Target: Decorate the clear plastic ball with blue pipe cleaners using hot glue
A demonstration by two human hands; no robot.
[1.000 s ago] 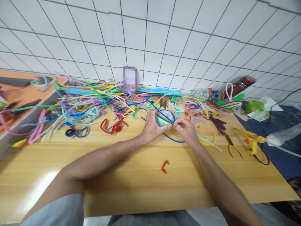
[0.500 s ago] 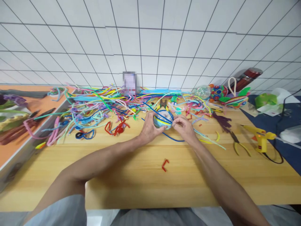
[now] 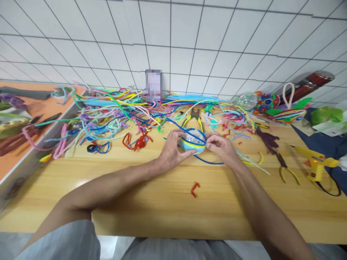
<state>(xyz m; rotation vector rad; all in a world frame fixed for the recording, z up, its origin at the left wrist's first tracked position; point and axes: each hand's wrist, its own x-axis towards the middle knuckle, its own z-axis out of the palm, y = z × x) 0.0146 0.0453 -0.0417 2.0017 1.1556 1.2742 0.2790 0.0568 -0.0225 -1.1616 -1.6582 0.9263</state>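
A round ball (image 3: 192,147), wrapped in light blue, yellow and dark blue pipe cleaners with a clear upper part showing, is between my hands above the table. My left hand (image 3: 173,150) is closed round its left side, thumb along the lower front. On the right side, my right hand (image 3: 218,145) pinches a dark blue pipe cleaner (image 3: 207,161) against the ball; its fingertips are partly hidden. One dark blue strand crosses over the top of the ball, and another curves below it. Just behind the ball lie yellow-handled pliers (image 3: 195,115).
Tangled pipe cleaners (image 3: 108,112) spread along the wall, with a phone (image 3: 153,85) propped among them. To the right lie a second pair of pliers (image 3: 284,168), a yellow glue gun (image 3: 316,164) and a red flask (image 3: 311,85). A bent red piece (image 3: 195,189) lies in front.
The camera view has shifted and tilted slightly. Both hands stay on the ball, my right hand still pinching at its right edge; the pliers behind it show more fully.
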